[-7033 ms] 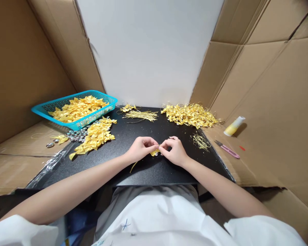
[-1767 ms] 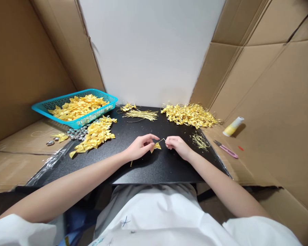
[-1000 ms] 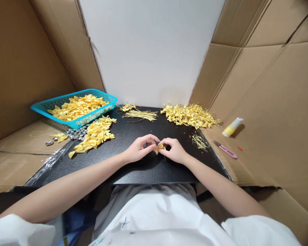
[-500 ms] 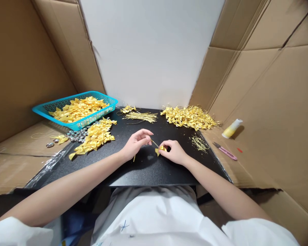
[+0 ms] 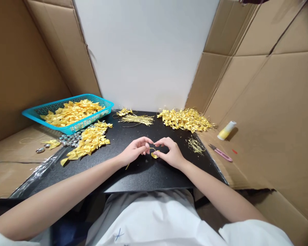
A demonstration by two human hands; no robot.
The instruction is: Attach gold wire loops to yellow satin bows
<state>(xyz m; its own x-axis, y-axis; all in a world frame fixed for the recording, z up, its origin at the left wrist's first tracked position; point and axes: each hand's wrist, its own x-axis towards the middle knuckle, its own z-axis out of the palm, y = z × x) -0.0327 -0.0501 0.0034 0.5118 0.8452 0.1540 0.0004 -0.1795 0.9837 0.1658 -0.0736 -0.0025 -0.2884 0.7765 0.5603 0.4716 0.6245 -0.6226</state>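
My left hand [image 5: 136, 150] pinches a thin gold cord [image 5: 127, 166], whose loose tail sticks out below the hand. Against the thumb of my right hand [image 5: 171, 153] sits a small yellow satin bow [image 5: 155, 155], partly covered by the fingers. A short stretch of the cord shows between my two hands, close to the bow. The fingertips of both hands nearly meet over the black tabletop [image 5: 143, 177]. Exactly how the cord lies on the bow is too small to make out.
A blue basket [image 5: 66, 129] of yellow bows stands at left, near loose bows [image 5: 88, 139] and silver beads [image 5: 70, 139]. Gold cords [image 5: 137, 119] and a pile of corded bows [image 5: 186, 119] lie at the back. Right are cord scraps [image 5: 196, 146], a thread spool [image 5: 227, 130] and pink snips [image 5: 222, 153].
My hands have drawn closer together. The right index finger has lifted and reached toward the left fingertips, and the bow has shifted slightly left and turned. The whole view has shifted slightly.
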